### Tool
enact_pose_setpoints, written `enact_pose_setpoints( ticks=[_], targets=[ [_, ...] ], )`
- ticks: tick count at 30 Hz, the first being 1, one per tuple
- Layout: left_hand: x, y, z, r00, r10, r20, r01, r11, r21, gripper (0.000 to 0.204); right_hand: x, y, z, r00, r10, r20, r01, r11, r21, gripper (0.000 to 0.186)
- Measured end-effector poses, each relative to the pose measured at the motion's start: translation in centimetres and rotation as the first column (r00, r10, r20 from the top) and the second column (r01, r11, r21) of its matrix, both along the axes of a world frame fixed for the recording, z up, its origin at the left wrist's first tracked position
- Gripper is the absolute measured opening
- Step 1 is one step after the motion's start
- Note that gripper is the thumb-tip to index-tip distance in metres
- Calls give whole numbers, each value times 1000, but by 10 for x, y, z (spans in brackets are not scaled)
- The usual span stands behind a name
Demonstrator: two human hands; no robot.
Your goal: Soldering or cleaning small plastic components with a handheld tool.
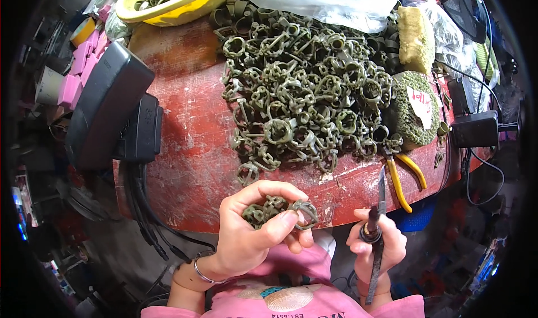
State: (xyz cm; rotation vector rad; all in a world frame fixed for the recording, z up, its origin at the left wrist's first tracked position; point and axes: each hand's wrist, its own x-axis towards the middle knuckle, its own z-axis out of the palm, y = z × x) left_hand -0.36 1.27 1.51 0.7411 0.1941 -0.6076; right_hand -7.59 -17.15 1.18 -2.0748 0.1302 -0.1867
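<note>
small olive-green ring-shaped pieces [305,213] pinched in left hand [253,235], by near edge of scuffed red tabletop [185,186]
right hand [390,244] closed round a long narrow dark metal tool [382,197], apart from the pieces; this handful looks mid-work, large tangled olive-green pile [302,88] of similar parts sits beyond, can't tell which of those are done or left

Head view | wide fisheye (edges bow) | faces down | near, above hands [252,237] [392,245] and red table [188,110]

The scuffed red table [185,102] bears heaped olive-green ring pieces [305,88] and yellow-handled pliers [396,182].
</note>
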Motion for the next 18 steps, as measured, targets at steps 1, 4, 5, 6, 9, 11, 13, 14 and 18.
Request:
enact_pose_setpoints(
  ticks=[1,4,5,6,9,11,13,14,18],
  targets=[
    [0,1,-2,1000,3,2,-3,1000,7,19,1,-1,-3,999,47,18,-46,998,-50,48],
    [1,2,-4,999,36,27,-36,999,-27,19,3,-1,-15,997,60,57,-57,996,-64,45],
    [2,2,-3,999,41,14,-41,998,-37,20,4,-3,-17,995,78,70,-70,992,-106,44],
    [2,2,-3,999,46,1,-46,998,-47,20,6,-4,-18,988,97,124,-77,984,-159,44],
    [2,3,-2,998,58,-39,-60,996,-66,21,8,-4,-10,989,150,13,-143,962,-234,54],
    [2,4,-3,996,70,-58,-74,994,-80,21,9,-4,-11,988,155,22,-145,958,-249,53],
    [3,5,-3,994,81,-76,-88,992,-93,21,10,-3,-13,986,161,38,-142,944,-296,50],
    [3,3,-3,993,80,-86,-90,989,-118,22,10,-4,-12,988,149,43,-129,945,-302,48],
    [4,-3,4,993,88,-83,-89,996,-14,20,8,-4,-13,990,134,39,-117,951,-287,48]
  ],
)
